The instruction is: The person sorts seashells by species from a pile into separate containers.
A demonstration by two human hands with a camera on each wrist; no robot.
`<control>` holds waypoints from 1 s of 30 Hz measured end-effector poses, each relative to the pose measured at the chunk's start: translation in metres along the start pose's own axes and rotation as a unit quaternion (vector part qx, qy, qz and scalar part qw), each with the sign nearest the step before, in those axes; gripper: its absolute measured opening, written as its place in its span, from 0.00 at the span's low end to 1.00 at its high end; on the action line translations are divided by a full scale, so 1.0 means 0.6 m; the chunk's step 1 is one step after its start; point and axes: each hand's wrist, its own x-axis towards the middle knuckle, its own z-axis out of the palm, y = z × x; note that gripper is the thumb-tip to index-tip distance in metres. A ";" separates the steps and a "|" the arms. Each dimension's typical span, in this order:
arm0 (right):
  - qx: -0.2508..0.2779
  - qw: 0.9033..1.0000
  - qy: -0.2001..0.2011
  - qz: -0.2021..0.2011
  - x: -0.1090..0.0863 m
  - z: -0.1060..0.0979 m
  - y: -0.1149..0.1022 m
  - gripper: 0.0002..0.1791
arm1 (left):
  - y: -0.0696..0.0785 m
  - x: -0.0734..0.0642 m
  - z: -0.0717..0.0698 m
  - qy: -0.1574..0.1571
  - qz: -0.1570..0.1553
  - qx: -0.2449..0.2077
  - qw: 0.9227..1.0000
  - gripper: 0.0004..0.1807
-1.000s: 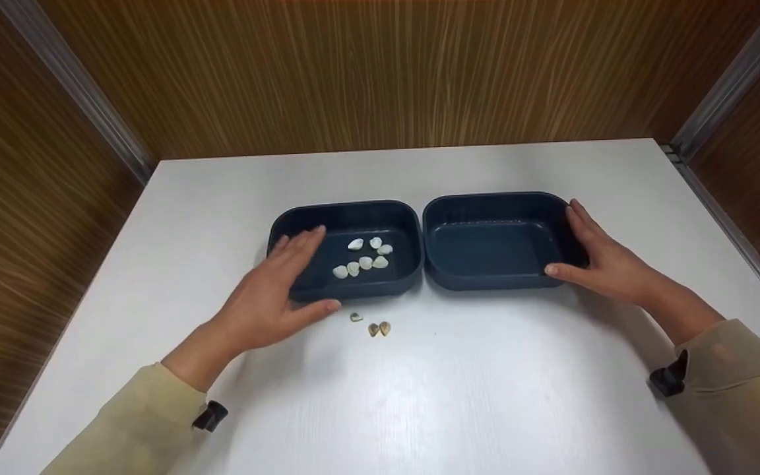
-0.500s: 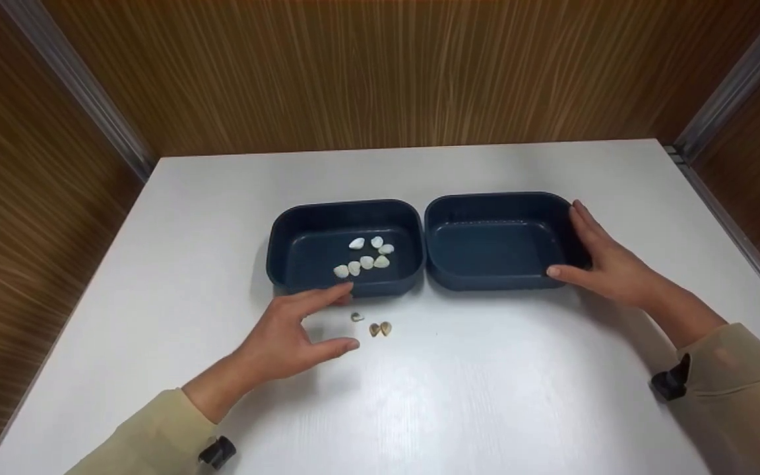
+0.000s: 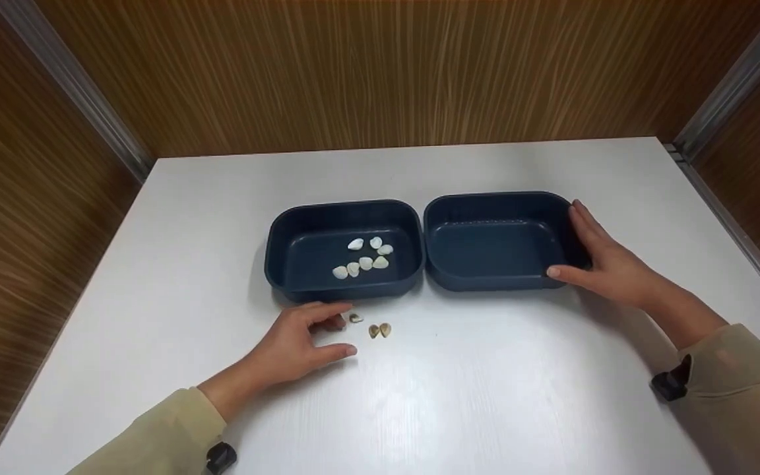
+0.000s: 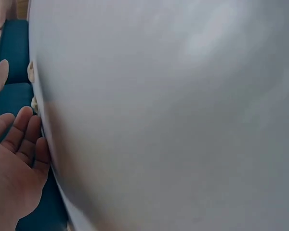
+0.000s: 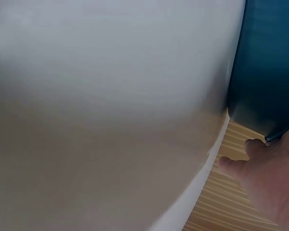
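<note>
Two brown shells [image 3: 374, 331] lie side by side on the table [image 3: 459, 396], with a single shell [image 3: 354, 318] near them at 10 o'clock, taking 12 as toward the wall [image 3: 380, 72]. The left hand [image 3: 287, 348] is at 8 o'clock from the single shell, thumb and fingers apart; whether a fingertip touches it, I cannot tell. At 1 o'clock from this hand stands the left tray [image 3: 340, 290], holding seven pale shells [image 3: 366, 263]: four in a row, three at about 1 o'clock from that row. Just beside it, at 3 o'clock, is the right tray [image 3: 489, 254]. The right hand [image 3: 611, 267] rests against its 4 o'clock corner, fingers straight along the end, thumb spread apart from them.
</note>
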 end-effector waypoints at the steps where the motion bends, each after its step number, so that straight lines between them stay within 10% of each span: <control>1: 0.000 1.000 0.000 -0.002 0.000 0.000 0.000 0.62 | -0.002 0.000 0.001 0.000 -0.002 0.003 1.000 0.35; 30: 0.001 1.000 -0.004 0.003 0.001 0.001 -0.001 0.63 | -0.018 0.011 0.030 0.020 0.011 0.090 0.996 0.16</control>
